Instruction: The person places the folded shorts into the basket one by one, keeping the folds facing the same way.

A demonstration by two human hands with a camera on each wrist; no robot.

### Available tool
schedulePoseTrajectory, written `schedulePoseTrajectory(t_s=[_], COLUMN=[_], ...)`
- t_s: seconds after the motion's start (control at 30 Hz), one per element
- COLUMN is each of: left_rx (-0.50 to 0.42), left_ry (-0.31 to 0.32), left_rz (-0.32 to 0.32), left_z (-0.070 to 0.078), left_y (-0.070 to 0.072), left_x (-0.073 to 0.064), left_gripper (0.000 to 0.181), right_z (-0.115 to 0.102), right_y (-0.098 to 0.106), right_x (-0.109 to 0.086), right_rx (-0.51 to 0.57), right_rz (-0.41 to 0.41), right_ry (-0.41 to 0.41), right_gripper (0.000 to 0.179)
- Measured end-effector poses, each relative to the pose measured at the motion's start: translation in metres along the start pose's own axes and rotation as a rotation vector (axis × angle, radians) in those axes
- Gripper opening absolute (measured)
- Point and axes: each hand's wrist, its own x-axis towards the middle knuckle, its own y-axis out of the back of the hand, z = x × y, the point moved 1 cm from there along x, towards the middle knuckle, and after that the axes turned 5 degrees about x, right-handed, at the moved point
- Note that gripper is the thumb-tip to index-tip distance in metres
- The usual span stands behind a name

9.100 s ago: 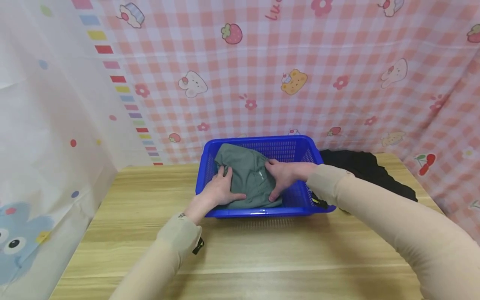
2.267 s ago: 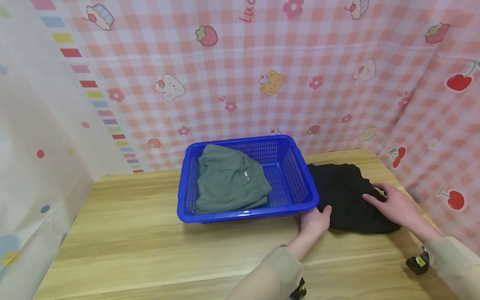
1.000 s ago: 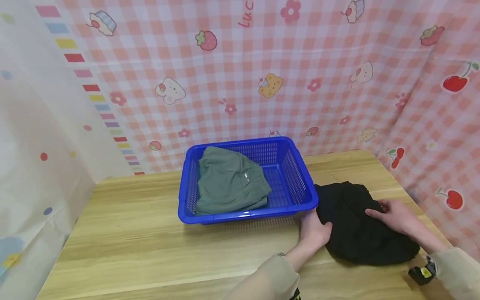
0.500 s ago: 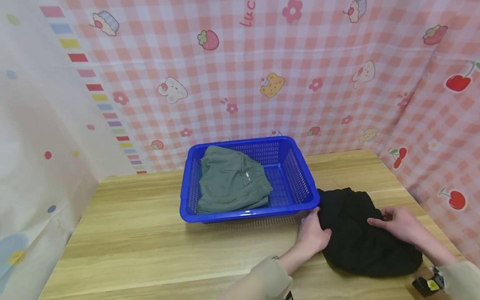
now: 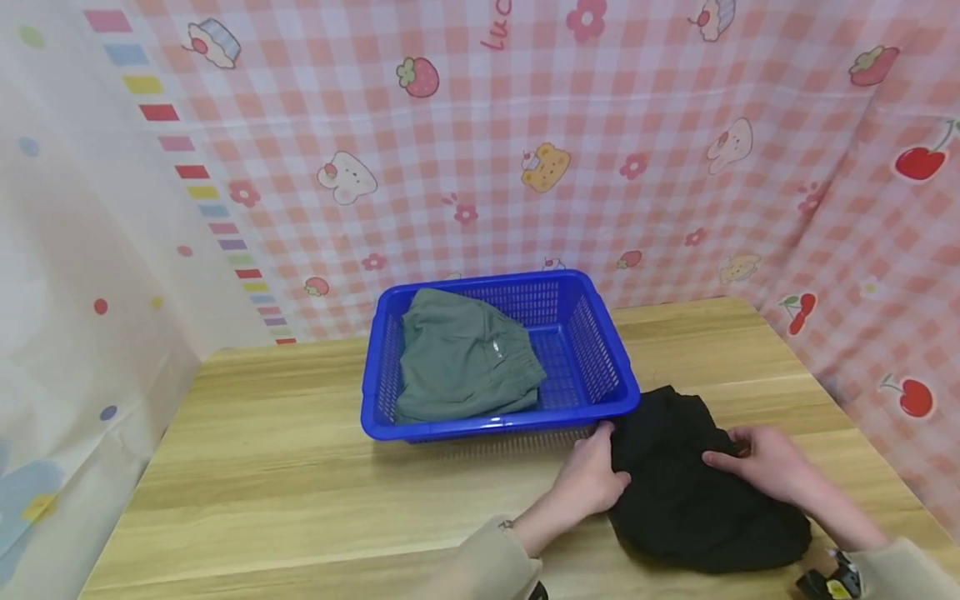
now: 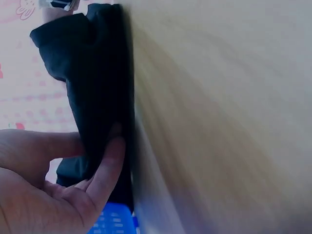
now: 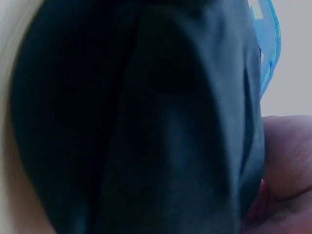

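Observation:
A folded black garment (image 5: 697, 500) lies at the right of the table, just in front of the basket's right corner. My left hand (image 5: 588, 479) grips its left edge; in the left wrist view the thumb and fingers of that hand (image 6: 63, 195) pinch the dark cloth (image 6: 92, 83) close over the tabletop. On the garment's right side my right hand (image 5: 776, 471) holds the edge, thumb on top and the other fingers partly hidden. Black fabric (image 7: 161, 122) fills most of the right wrist view, beside part of the right hand (image 7: 287, 156).
A blue plastic basket (image 5: 442, 429) stands at the back middle, near the checked cloth backdrop (image 5: 480, 125). Inside, a folded grey-green garment with an elastic waistband (image 5: 465, 358) lies on the left side. The wooden table (image 5: 300, 483) extends to the left and front.
Both hands have left the grey-green garment in the basket and taken hold of the black one. It has come forward from the back right, then slightly left in the last half second.

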Motion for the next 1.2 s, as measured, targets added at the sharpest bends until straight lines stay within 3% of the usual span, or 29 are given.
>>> schedulePoseTrajectory(t_s=[0.13, 0.3, 0.47, 0.77, 1.2], left_rx=[0.024, 0.042, 0.053, -0.004, -0.087], left_ry=[-0.016, -0.052, -0.042, -0.036, -0.006], left_rz=[-0.027, -0.046, -0.089, -0.118, -0.154], left_z=[-0.005, -0.017, -0.029, -0.069, -0.116], left_y=[0.016, 0.024, 0.033, 0.059, 0.094], left_x=[-0.011, -0.021, -0.030, -0.047, -0.073], left_gripper=[0.063, 0.062, 0.065, 0.068, 0.066], right_z=[-0.012, -0.024, -0.036, -0.064, -0.107], right_y=[-0.009, -0.019, -0.029, -0.055, -0.094], right_x=[-0.001, -0.002, -0.004, -0.003, -0.002], right_rx=[0.030, 0.067, 0.086, 0.152, 0.135], right_rz=[-0.029, -0.058, -0.100, -0.167, -0.093], right_ry=[0.027, 0.069, 0.071, 0.095, 0.127], right_gripper=[0.027, 0.032, 0.030, 0.025, 0.027])
